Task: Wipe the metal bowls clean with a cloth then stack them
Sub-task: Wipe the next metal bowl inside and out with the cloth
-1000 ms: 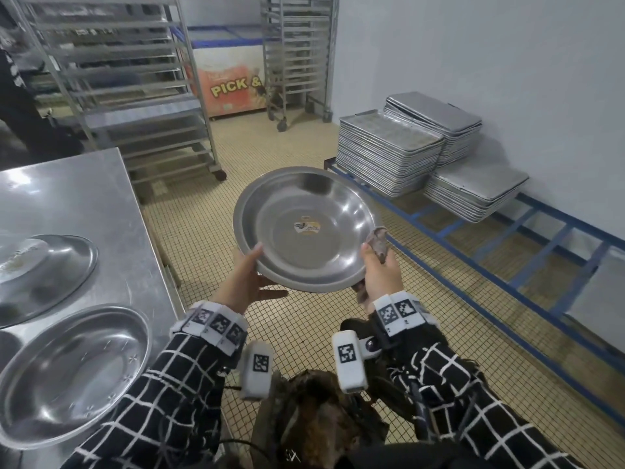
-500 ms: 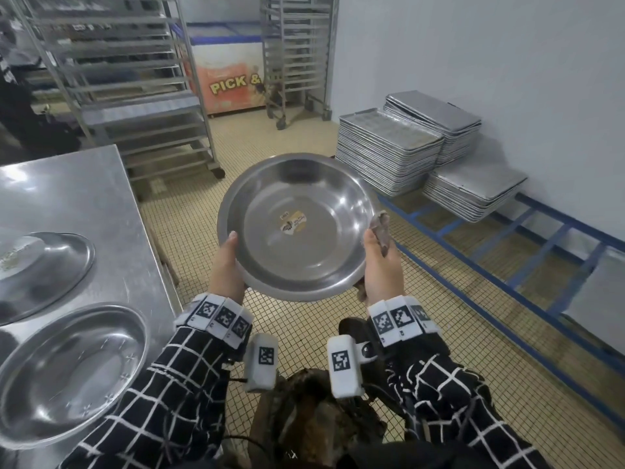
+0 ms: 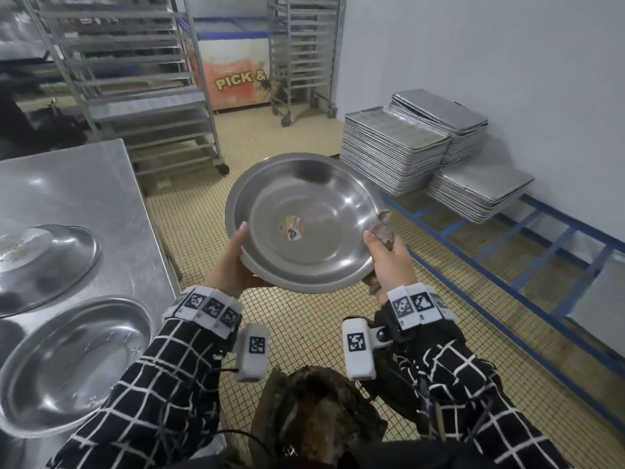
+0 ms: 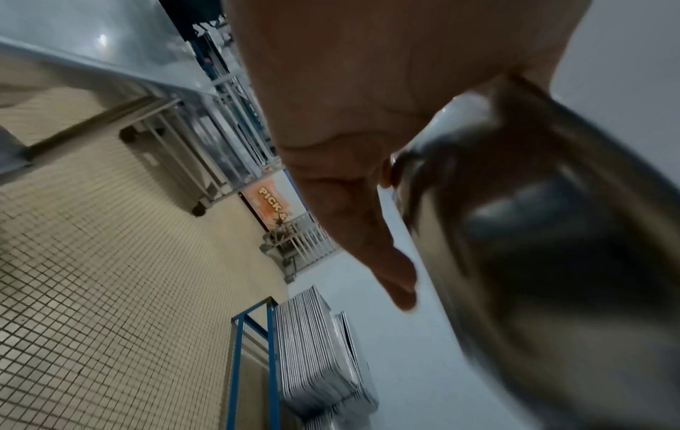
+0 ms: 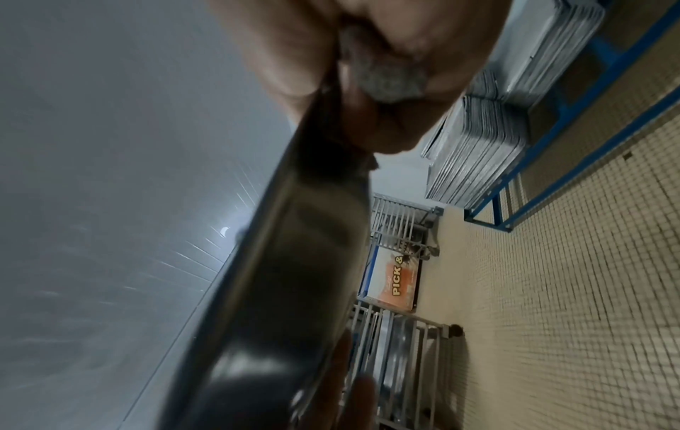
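I hold a wide metal bowl (image 3: 304,225) with a sticker in its middle over the tiled floor, its inside tilted toward me. My left hand (image 3: 233,255) grips the left rim, thumb on the inside and fingers underneath. My right hand (image 3: 385,255) pinches the right rim together with a grey cloth (image 3: 384,228). The right wrist view shows the cloth (image 5: 382,78) bunched against the bowl's edge (image 5: 294,247). On the steel table (image 3: 84,184) at my left lie an upturned bowl (image 3: 44,262) and an upright bowl (image 3: 74,363).
Stacks of baking trays (image 3: 395,157) sit on a low blue frame (image 3: 541,252) along the right wall. Wheeled tray racks (image 3: 142,89) and an orange chest freezer (image 3: 233,79) stand at the back. The table's corner is close to my left forearm.
The bowl has turned in my hands, its sticker rotating. My left hand shifted from under the bowl to gripping the left rim. The right hand kept hold of cloth and rim.
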The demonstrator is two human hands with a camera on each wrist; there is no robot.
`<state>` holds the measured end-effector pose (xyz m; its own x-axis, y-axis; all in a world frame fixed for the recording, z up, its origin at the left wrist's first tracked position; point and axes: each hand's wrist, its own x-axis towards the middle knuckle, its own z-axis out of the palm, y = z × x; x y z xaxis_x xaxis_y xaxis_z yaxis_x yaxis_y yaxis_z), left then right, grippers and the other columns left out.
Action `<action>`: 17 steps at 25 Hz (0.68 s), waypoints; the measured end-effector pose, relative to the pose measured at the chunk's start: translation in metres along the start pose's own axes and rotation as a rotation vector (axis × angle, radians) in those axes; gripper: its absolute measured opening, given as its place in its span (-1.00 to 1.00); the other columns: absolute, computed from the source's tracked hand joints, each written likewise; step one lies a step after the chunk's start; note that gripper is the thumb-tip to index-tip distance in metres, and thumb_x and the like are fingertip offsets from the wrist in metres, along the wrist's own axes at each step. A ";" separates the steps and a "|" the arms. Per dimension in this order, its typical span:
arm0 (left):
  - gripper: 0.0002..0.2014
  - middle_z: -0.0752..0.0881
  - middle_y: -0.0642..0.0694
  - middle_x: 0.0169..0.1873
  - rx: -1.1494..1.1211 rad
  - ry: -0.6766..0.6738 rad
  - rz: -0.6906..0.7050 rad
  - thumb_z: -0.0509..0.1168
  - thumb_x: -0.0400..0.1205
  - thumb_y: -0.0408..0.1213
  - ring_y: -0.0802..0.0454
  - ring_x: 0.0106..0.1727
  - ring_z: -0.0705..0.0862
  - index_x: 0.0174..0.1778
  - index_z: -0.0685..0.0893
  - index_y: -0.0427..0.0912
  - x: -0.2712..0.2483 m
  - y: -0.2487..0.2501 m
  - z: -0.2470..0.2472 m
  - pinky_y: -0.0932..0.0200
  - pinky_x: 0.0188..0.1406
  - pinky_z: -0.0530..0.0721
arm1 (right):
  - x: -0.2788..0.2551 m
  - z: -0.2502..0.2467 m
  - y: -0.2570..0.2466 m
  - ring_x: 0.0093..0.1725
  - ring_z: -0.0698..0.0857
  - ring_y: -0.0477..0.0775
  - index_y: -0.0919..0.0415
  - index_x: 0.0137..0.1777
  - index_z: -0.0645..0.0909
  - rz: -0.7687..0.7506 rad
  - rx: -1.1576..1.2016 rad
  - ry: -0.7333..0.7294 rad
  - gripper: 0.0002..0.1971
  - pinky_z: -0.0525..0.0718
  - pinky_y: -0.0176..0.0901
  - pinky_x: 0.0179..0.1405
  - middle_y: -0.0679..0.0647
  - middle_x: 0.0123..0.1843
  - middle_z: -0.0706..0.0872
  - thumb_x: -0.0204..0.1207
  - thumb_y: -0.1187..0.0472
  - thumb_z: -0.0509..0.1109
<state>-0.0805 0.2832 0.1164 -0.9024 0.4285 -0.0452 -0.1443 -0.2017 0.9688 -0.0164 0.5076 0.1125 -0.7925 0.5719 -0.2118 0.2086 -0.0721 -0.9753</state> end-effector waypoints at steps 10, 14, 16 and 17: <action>-0.68 0.76 -0.21 -0.13 0.122 0.286 -0.022 0.06 0.71 0.02 -0.11 -0.17 0.73 0.10 0.60 -0.09 -0.011 0.003 -0.030 -0.01 -0.06 0.71 | -0.031 0.018 0.012 -0.37 0.57 -0.05 -0.04 0.24 0.52 -0.036 0.006 0.056 -0.66 0.47 -0.18 -0.50 0.04 0.00 0.71 0.56 -0.15 0.32; -0.86 0.66 -0.16 -0.07 0.124 0.271 0.040 0.06 0.74 -0.17 -0.06 -0.24 0.73 0.14 0.43 0.18 -0.023 0.005 -0.024 -0.07 -0.10 0.76 | -0.056 0.043 0.016 -0.45 0.55 -0.06 0.06 0.25 0.46 -0.054 0.082 0.189 -0.69 0.48 -0.21 -0.56 0.03 -0.12 0.66 0.62 -0.07 0.26; -0.73 0.66 -0.15 -0.05 0.127 0.225 0.049 0.06 0.73 -0.23 -0.03 -0.26 0.77 0.33 0.32 0.11 -0.029 0.006 -0.022 -0.01 -0.19 0.77 | -0.068 0.056 0.018 -0.50 0.56 -0.07 0.07 0.24 0.42 -0.054 0.093 0.209 -0.73 0.48 -0.29 -0.64 0.05 -0.15 0.64 0.65 -0.02 0.24; -0.67 0.66 -0.16 -0.02 0.128 0.202 0.050 0.07 0.72 -0.26 -0.02 -0.25 0.79 0.40 0.26 0.08 -0.032 0.006 -0.022 0.03 -0.22 0.77 | -0.073 0.061 0.020 -0.52 0.56 -0.07 0.07 0.24 0.41 -0.052 0.100 0.222 -0.75 0.48 -0.32 -0.68 0.08 -0.15 0.64 0.66 0.00 0.24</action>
<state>-0.0609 0.2490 0.1183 -0.9718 0.2335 -0.0316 -0.0562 -0.0993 0.9935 0.0104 0.4151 0.1049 -0.6529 0.7418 -0.1532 0.1046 -0.1121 -0.9882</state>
